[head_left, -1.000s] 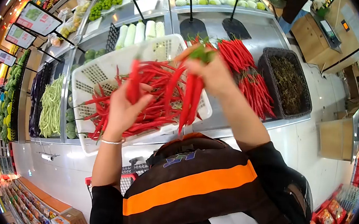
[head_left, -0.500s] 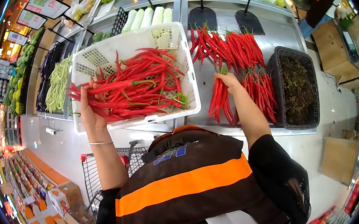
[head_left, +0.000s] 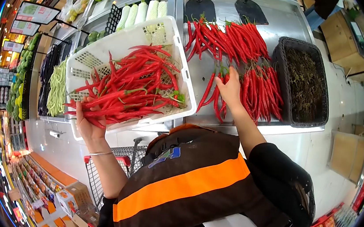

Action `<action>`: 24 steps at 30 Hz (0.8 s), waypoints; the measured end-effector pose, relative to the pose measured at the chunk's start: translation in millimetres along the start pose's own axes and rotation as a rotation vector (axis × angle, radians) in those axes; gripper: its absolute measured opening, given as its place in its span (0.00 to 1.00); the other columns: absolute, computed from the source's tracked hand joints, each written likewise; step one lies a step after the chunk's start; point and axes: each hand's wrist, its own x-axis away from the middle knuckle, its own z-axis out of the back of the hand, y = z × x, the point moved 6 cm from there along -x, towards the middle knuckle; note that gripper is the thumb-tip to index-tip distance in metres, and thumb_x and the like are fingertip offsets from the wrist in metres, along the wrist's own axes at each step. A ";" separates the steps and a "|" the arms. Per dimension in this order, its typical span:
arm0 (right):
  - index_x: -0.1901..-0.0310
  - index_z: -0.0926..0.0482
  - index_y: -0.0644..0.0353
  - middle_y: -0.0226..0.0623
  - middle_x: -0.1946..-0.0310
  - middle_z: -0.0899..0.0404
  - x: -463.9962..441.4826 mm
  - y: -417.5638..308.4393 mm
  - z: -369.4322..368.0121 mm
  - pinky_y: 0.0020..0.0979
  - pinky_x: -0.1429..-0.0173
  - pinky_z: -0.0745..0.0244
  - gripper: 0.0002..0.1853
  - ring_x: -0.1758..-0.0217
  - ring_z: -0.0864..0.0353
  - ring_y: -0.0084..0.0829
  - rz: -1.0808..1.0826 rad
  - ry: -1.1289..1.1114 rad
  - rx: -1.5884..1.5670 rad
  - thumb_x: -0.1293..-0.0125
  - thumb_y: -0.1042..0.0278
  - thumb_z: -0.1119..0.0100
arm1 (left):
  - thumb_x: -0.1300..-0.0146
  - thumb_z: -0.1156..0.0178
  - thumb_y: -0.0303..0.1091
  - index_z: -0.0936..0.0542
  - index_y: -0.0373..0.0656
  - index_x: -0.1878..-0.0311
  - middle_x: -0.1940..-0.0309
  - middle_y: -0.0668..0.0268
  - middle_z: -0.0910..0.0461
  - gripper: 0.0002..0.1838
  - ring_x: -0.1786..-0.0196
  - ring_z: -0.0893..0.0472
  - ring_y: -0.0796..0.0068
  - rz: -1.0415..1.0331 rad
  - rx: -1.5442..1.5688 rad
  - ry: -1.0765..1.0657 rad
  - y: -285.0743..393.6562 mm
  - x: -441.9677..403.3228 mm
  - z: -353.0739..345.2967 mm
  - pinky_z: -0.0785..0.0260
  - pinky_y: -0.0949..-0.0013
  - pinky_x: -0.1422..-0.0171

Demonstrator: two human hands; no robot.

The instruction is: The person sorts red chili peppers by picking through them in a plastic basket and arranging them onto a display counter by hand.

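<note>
A white plastic crate [head_left: 185, 80] sits tilted on the display, holding a heap of long red chili peppers [head_left: 137, 77]. My left hand [head_left: 90, 124] is at the crate's near left corner, its fingers curled round several chilies. My right hand [head_left: 231, 91] hovers over the metal counter, thumb and fingers apart, with nothing gripped. Just under and left of it lie some loose chilies [head_left: 210, 94], partly covered by the hand. Right of it a row of chilies [head_left: 261, 93] lies side by side, stems away from me. Another row [head_left: 229, 41] lies behind.
A dark woven basket [head_left: 307, 86] of brownish dried stuff borders the chilies on the right. Two black paddle-shaped signs [head_left: 251, 12] stand behind. Green beans [head_left: 57, 87] and pale netted vegetables [head_left: 141, 12] lie to the left. A shopping cart [head_left: 114, 168] stands below the crate.
My right hand has let go of its bunch of chilies, which now lie spread on the counter, and its fingers have opened. My left hand still holds chilies in the crate.
</note>
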 end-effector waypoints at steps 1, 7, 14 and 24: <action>0.45 0.34 0.70 0.55 0.47 0.33 5.2 -13.7 13.6 0.41 0.40 0.37 0.31 0.43 0.33 0.50 0.076 0.086 -0.008 0.49 0.65 0.35 | 0.35 0.47 0.35 0.27 0.35 0.57 0.57 0.61 0.24 0.12 0.56 0.23 0.71 0.016 -0.002 -0.007 -2.6 -3.3 -1.4 0.26 0.76 0.63; 0.45 0.29 0.59 0.35 0.57 0.22 55.8 -211.7 32.6 0.25 0.57 0.27 0.22 0.63 0.22 0.23 0.323 -0.476 -0.511 0.44 0.75 0.42 | 0.35 0.48 0.35 0.25 0.36 0.59 0.60 0.63 0.23 0.11 0.54 0.24 0.72 0.364 0.225 -0.241 -39.3 -4.5 -38.0 0.27 0.75 0.62; 0.47 0.27 0.60 0.30 0.65 0.25 70.0 -265.4 -6.5 0.20 0.61 0.30 0.17 0.65 0.26 0.16 0.051 -0.761 -1.009 0.38 0.73 0.46 | 0.34 0.48 0.36 0.26 0.37 0.58 0.60 0.63 0.22 0.11 0.56 0.21 0.72 0.464 0.049 -0.156 -59.8 -5.3 -23.2 0.24 0.76 0.63; 0.70 0.26 0.62 0.33 0.66 0.25 25.1 -246.8 54.2 0.34 0.50 0.29 0.21 0.64 0.25 0.27 0.161 0.158 -1.286 0.31 0.52 0.56 | 0.35 0.47 0.37 0.25 0.37 0.59 0.58 0.58 0.21 0.12 0.55 0.21 0.70 0.390 0.250 -0.219 -18.4 -55.9 7.6 0.23 0.77 0.62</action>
